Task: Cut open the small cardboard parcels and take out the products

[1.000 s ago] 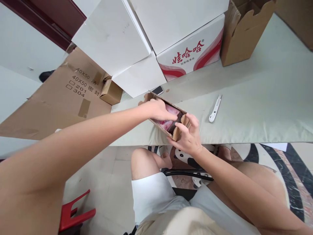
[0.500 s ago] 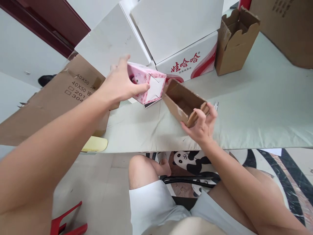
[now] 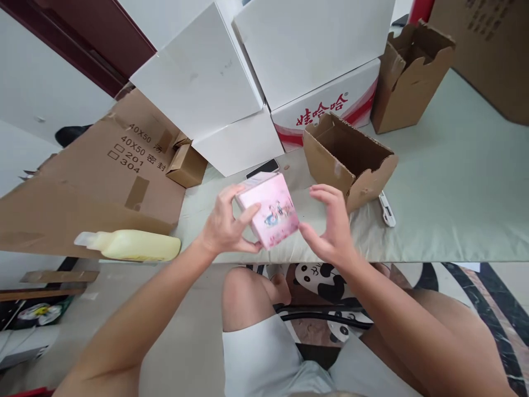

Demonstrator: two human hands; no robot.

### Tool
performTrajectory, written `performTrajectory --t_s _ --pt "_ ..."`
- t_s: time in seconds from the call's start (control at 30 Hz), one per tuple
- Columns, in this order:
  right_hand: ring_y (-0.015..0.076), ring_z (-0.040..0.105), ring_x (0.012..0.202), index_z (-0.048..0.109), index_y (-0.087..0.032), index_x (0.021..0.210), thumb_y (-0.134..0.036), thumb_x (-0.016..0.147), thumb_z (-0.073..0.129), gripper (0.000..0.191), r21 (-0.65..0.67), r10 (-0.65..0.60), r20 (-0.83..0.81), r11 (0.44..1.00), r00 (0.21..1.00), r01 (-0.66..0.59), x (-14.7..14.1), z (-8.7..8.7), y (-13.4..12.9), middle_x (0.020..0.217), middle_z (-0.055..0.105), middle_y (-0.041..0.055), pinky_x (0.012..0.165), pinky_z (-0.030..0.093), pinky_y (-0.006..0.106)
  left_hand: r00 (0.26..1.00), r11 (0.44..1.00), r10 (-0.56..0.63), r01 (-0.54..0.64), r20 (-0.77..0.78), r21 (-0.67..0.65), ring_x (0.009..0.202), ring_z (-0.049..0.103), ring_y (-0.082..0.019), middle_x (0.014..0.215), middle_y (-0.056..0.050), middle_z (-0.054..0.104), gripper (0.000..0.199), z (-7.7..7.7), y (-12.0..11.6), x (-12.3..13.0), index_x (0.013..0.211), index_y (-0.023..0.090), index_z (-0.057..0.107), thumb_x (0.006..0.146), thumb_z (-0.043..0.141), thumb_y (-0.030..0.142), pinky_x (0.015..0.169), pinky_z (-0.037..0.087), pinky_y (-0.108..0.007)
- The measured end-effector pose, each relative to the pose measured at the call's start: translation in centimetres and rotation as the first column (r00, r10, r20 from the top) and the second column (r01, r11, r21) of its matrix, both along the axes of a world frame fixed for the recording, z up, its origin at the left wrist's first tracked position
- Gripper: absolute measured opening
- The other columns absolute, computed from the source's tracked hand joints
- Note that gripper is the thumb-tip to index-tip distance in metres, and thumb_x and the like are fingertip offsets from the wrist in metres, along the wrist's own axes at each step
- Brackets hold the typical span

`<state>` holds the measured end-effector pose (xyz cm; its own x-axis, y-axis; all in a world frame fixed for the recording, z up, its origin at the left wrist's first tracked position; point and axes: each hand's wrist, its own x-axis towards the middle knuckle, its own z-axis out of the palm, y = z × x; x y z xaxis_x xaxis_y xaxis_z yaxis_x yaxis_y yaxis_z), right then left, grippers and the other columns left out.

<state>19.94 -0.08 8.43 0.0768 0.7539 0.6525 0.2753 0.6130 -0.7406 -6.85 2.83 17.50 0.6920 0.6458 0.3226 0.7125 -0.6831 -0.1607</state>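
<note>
A pink box (image 3: 275,212) with a small printed picture is held in my left hand (image 3: 231,223), above the table near its front edge. My right hand (image 3: 333,229) is just right of the pink box, fingers apart and holding nothing. Beyond my right hand, an open-topped cardboard box (image 3: 330,157) stands on the table. A white box cutter (image 3: 387,209) lies at its right side. A dark, flat object (image 3: 264,168) lies behind the pink box, partly hidden by it.
White boxes (image 3: 198,77) and a white-and-red carton (image 3: 326,116) line the back. Another open cardboard box (image 3: 409,82) stands back right. At left are a large carton (image 3: 144,149), a small brown box (image 3: 188,165) and a pale yellow bottle (image 3: 140,245).
My left hand has brought the pink box closer and turned it. My right hand has let go of the open cardboard box, which now stands farther right.
</note>
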Motion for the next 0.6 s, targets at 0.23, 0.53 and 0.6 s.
performTrajectory --t_s 0.23,0.53,0.6 --pt "0.0296 0.061 0.127 0.016 -0.029 0.158 -0.074 0.079 0.069 0.105 -0.287 0.661 -0.34 0.604 0.668 -0.744 -1.3 -1.5 0.5 0.149 0.049 0.0176 0.097 0.058 0.047 0.978 0.968 -0.163 0.184 0.13 -0.17 0.136 0.05 -0.04 0.138 -0.009 0.05 0.069 -2.2 -2.0 -1.0 0.121 0.04 0.06 0.061 0.085 0.064 0.116 0.038 -0.068" --pt "0.0341 0.053 0.126 0.038 -0.027 0.151 -0.045 0.074 0.08 0.09 -0.346 -0.105 0.083 0.93 0.991 0.127 -4.3 -4.7 0.6 0.14 0.05 0.0175 0.098 0.055 0.055 0.685 0.577 0.494 0.202 0.535 -0.792 0.145 0.046 -0.042 0.168 -0.021 0.02 0.121 -8.7 -1.1 3.3 0.162 0.038 -0.001 0.074 0.08 0.059 0.108 0.049 -0.06" --pt "0.0335 0.053 0.127 0.038 -0.026 0.151 -0.044 0.077 0.077 0.086 -0.291 -0.048 0.104 0.954 0.993 0.077 -4.3 -5.0 0.4 0.139 0.052 0.0174 0.102 0.053 0.057 0.535 0.56 0.576 0.293 0.618 -0.775 0.142 0.049 -0.039 0.167 -0.02 0.026 0.128 -10.1 -1.0 5.1 0.16 0.04 -0.01 0.073 0.08 0.063 0.11 0.048 -0.057"
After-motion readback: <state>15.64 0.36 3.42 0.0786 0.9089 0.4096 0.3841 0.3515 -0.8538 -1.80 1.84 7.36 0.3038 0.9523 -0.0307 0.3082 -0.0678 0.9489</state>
